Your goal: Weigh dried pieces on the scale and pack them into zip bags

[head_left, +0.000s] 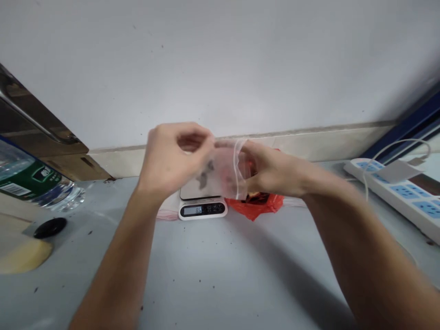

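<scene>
A clear plastic zip bag [228,172] is stretched between my two hands, above a white digital scale [202,210] with a lit display. My left hand [172,158] pinches the bag's left end between thumb and fingertips. At the zip strip on the right, my right hand [271,167] grips the bag's mouth with bent fingers; whether some fingertips are inside it I cannot tell. Small dark pieces [203,178] show by the bag's left part, but I cannot tell if they lie in it or on the scale. Behind my right hand sits a crumpled red plastic bag [256,208] with dark contents.
A large water bottle with a green label [37,178] lies at the left, near a black oval object [50,227] and a yellowish rounded thing [25,256]. A white power strip [405,190] with a cable is at the right. The wall [220,68] rises behind the scale.
</scene>
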Tool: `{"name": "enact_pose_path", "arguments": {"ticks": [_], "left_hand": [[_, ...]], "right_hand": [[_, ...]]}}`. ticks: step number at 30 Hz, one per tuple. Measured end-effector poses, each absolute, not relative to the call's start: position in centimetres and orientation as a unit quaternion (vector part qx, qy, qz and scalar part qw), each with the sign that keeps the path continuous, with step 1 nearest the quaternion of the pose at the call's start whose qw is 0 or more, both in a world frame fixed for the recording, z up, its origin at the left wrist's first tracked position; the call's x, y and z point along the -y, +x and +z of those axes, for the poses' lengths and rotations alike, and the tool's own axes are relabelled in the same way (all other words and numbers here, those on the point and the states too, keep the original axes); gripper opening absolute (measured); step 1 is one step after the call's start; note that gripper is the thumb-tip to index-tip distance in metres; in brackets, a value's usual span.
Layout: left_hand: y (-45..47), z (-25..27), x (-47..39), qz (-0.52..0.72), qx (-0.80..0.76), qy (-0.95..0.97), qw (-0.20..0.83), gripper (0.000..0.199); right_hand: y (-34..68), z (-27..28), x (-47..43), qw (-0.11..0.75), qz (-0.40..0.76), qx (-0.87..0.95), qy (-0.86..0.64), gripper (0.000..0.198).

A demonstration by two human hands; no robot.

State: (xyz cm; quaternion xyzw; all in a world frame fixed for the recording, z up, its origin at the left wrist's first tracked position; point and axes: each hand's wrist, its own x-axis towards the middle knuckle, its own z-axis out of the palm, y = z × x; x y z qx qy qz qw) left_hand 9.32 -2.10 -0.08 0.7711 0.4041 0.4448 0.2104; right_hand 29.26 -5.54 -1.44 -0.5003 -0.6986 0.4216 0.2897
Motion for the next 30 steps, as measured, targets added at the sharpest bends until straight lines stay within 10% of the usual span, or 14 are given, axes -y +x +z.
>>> {"name": "enact_pose_path", "arguments": {"ticks": [9,19,27,30], "left_hand": [[8.0,-2.0,-1.0,0.426,-0.414,0.632,0.497,0.058],[10.5,-3.0,-2.0,0.500,-0.405,0.622,0.446,0.028],[11.3,-3.0,-1.4,0.469,-0.339,0.699,0.420,0.013],[11.5,-2.7,-1.0,0.464,-0.306,0.719,0.417,0.010]], "right_hand": [[32.8,-1.2,5.3,0.334,0.304,0.742,-0.495,0.110],[37.7,-0.2,5.8,0.077,0.253,0.766,-0.586,0.048],[36.3,-1.0,4.9,0.218,0.131,0.706,-0.661,0.063],[35.7,-0.9,4.6,0.207,0.149,0.736,-0.627,0.035]]}}
